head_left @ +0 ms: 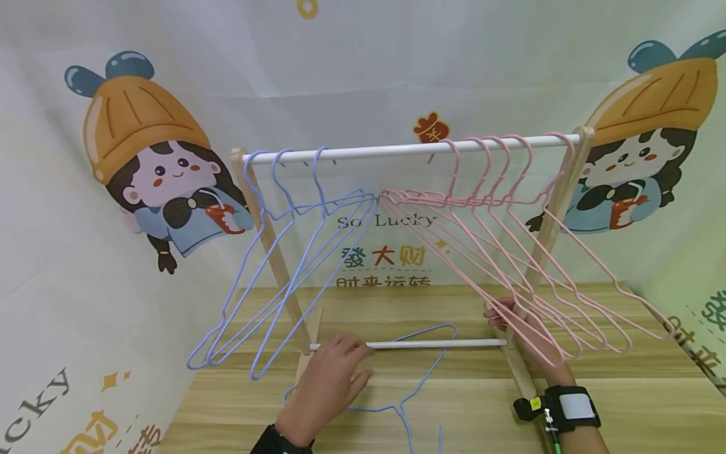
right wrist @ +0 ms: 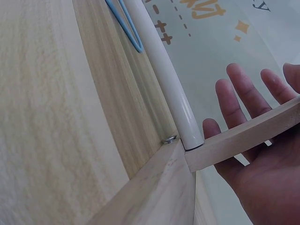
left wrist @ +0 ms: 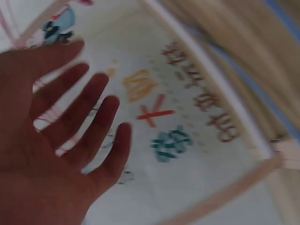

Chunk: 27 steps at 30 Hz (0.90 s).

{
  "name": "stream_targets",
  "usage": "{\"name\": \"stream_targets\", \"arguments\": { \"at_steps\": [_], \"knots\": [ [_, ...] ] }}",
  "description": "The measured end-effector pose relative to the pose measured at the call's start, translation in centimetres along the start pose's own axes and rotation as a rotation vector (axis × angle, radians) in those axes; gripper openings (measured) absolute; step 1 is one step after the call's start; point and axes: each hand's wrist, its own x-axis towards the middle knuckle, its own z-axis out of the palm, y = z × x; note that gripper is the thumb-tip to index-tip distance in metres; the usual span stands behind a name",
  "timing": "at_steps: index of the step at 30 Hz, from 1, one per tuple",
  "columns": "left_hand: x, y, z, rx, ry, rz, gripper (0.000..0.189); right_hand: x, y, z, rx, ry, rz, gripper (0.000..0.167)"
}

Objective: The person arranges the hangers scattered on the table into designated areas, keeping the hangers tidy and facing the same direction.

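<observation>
My left hand (head_left: 334,381) is above the tabletop in front of the rack's lower white bar (head_left: 442,344); its fingers are spread and hold nothing in the left wrist view. Beneath and beside it, a blue wire hanger (head_left: 429,373) lies on the table, partly hidden by the hand. At the rack's right wooden post (head_left: 547,233), low down, is my right hand (head_left: 513,318). From the right wrist view, the post crosses before the palm, and the fingers (right wrist: 248,96) extend loosely past it. Whether the palm touches the wood, I cannot tell.
Three blue hangers (head_left: 315,178) hang at the left of the white top rod (head_left: 368,152). Several pink hangers (head_left: 455,170) hang on its right side, their lower corners jutting toward me above my right forearm. A printed cloth (head_left: 351,69) stands behind the wooden table (head_left: 454,394).
</observation>
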Motion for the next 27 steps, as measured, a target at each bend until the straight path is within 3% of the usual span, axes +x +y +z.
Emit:
{"name": "stream_targets", "arguments": {
  "at_steps": [4,8,12,19,22,27],
  "knots": [
    [-2.3,-2.2,1.8,-0.013,-0.145,0.012,0.042,0.2,0.4,-0.2,-0.012,0.03,0.03,0.023],
    [-3.9,-3.5,2.9,-0.003,-0.198,0.037,0.058,0.4,0.2,-0.2,-0.076,0.074,0.096,0.021],
    [-5.1,-4.4,3.7,-0.008,-0.25,0.054,0.065,0.5,-0.1,0.0,-0.178,0.094,0.119,0.033],
    [-5.5,-5.0,4.0,-0.078,-0.294,0.056,0.056,0.2,-0.2,0.1,-0.026,0.052,0.072,0.019],
    [-5.5,-5.0,4.0,-0.111,-0.334,0.039,0.05,0.0,-0.4,0.3,-0.008,0.026,0.047,0.019],
    [-5.0,-4.8,4.1,-0.069,-0.367,0.051,0.039,-0.3,-0.8,0.7,-0.035,0.039,0.035,0.024]
  ]
}}
